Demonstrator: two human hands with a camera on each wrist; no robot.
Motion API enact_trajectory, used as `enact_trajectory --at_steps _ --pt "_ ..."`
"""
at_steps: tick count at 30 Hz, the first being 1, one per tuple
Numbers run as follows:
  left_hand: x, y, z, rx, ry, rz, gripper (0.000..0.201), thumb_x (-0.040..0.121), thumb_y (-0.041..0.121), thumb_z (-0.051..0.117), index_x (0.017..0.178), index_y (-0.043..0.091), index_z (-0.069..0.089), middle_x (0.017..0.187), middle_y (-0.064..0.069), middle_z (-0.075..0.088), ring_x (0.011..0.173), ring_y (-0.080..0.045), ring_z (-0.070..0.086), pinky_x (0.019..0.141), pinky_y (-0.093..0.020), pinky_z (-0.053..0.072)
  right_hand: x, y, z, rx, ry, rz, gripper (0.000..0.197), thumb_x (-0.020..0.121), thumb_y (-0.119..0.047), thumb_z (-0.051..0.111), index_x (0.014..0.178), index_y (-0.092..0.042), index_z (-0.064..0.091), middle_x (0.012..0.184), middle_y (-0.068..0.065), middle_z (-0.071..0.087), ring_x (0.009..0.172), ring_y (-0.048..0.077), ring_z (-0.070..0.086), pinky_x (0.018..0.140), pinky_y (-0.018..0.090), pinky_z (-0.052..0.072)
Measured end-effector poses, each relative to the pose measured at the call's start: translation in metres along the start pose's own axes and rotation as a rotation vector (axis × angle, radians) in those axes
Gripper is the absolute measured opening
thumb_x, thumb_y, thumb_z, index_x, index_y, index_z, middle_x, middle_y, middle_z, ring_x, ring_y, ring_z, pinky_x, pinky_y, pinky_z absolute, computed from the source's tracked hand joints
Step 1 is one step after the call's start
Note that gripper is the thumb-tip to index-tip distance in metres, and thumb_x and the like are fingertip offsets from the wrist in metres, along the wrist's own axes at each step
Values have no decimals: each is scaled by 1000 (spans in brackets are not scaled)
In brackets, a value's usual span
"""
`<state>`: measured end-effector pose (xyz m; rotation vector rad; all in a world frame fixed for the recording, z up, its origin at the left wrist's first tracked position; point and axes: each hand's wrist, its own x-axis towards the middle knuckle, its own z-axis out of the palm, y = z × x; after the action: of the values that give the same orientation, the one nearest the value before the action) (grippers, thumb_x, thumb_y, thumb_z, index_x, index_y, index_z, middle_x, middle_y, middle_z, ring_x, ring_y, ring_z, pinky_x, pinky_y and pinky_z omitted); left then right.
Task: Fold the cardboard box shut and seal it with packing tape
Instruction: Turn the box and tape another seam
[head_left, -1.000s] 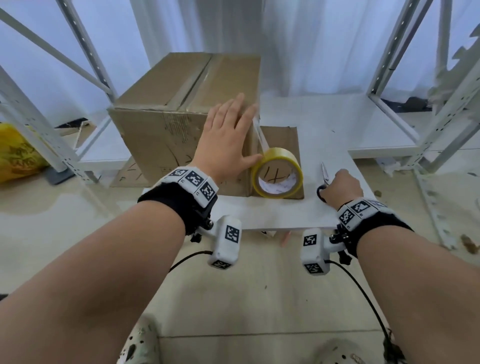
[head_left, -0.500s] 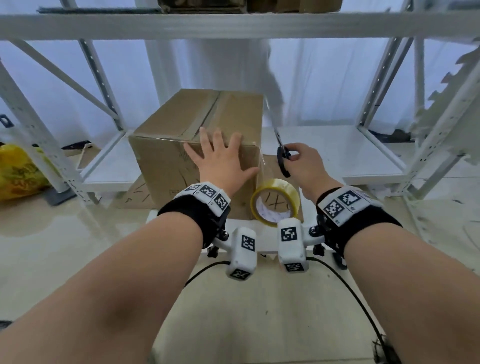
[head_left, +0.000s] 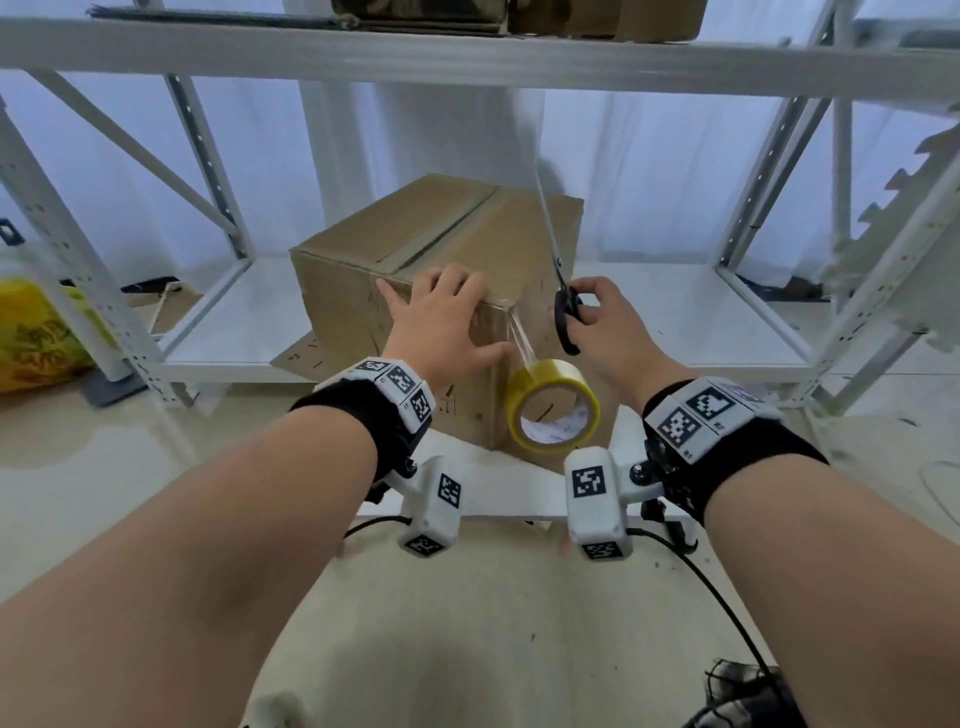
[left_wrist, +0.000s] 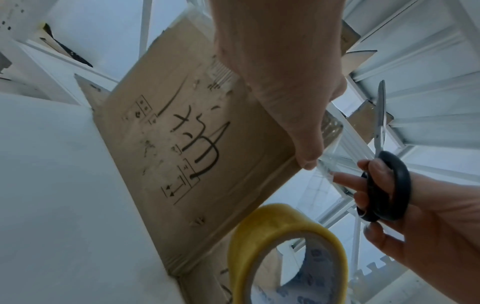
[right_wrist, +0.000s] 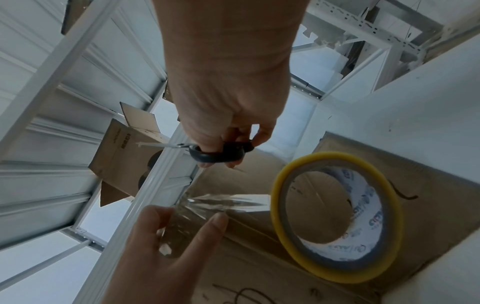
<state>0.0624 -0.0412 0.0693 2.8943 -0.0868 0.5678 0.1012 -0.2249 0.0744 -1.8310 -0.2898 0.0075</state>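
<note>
At the box's (head_left: 431, 244) near corner, our left hand (head_left: 441, 322) presses flat, fingers spread; our right hand (head_left: 605, 325) grips scissors (head_left: 563, 306) above the tape (head_left: 553, 405).

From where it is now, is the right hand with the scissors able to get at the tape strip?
Probably yes: the right hand grips the scissors beside the strip, nothing between.

This looks like a storeroom or packing room. White metal racks (head_left: 208, 171) with punched posts stand all around. More cartons (head_left: 519, 15) lie on the top shelf (head_left: 467, 57). The floor (head_left: 493, 623) is pale tile, a yellow bag (head_left: 36, 338) sits on it at the left, and white curtains (head_left: 415, 156) hang behind.
</note>
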Motion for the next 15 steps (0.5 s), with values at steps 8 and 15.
enact_trajectory --at_steps 8,15 --pt "13 -31 -9 -82 -35 208 65 70 63 60 116 18 52 121 -1 46 118 -25 40 104 -66 26 7 0 10 84 133 -73 26 94 -11 58 117 -19 47 108 -1 62 96 8 61 75 14 50" --pt "27 -54 1 -193 -25 323 50 76 41 47 115 11 54 118 -8 48 113 -26 46 102 -57 35 23 2 20 -2 110 -199 35 93 -1 53 121 -22 47 118 2 63 114 9 58 95 21 47"
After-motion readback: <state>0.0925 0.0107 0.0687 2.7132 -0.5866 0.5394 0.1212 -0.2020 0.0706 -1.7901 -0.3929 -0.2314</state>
